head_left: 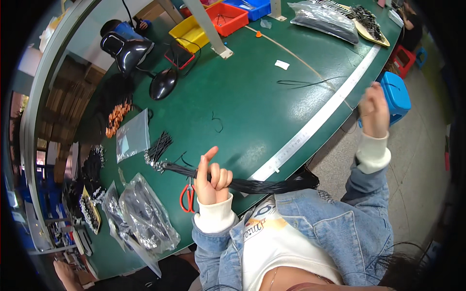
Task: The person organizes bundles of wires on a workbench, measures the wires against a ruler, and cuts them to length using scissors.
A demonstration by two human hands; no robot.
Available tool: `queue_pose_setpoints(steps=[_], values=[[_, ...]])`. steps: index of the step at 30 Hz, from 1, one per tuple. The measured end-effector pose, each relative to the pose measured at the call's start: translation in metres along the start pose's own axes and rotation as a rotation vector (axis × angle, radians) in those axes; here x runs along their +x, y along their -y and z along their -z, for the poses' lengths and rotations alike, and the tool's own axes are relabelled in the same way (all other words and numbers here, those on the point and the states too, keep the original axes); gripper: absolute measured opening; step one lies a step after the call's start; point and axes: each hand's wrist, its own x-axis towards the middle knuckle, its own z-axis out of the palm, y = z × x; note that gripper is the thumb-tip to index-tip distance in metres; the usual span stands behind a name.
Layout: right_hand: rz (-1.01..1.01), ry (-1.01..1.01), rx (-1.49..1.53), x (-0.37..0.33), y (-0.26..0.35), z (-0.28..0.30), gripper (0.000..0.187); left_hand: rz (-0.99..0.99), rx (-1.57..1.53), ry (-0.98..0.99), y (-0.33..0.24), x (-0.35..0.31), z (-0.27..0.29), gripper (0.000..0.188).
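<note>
Gripping the bundle of black wires (276,186), the left hand (213,178) is left of the ruler (299,141); the bundle passes the ruler's near end. To the ruler's right, the right hand (375,110) is blurred; I cannot tell if it holds anything. The wires look light, limp and slippery, best clasped all together.

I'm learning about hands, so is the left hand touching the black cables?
Touching: the head view shows the left hand with its fingers curled over the black cables.
</note>
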Motion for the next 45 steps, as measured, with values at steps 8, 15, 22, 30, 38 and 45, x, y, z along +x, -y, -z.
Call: queue_pose_setpoints(steps=[8, 15, 22, 30, 38, 45], values=[[-0.307, 0.16, 1.087, -0.008, -0.028, -0.037, 0.021, 0.385, -0.146, 0.347, 0.024, -0.007, -0.02, 0.042], [-0.954, 0.558, 0.497, -0.092, -0.078, -0.109, 0.008, 0.18, -0.009, 0.239, 0.027, -0.011, -0.03, 0.036], [-0.835, 0.516, 0.47, -0.111, -0.07, -0.088, 0.006, 0.376, -0.062, 0.363, 0.039, -0.021, -0.021, 0.041], [-1.009, 0.744, 0.151, -0.126, -0.065, -0.062, 0.016, 0.241, 0.065, 0.177, 0.048, -0.02, -0.024, 0.038], [-0.47, -0.04, -0.089, -0.099, -0.018, 0.065, 0.023, 0.081, 0.039, 0.105, 0.028, -0.016, -0.018, 0.043], [-0.25, -0.517, 0.226, -0.114, -0.025, 0.159, 0.024, 0.093, 0.119, 0.249, 0.032, -0.019, -0.018, 0.045]])
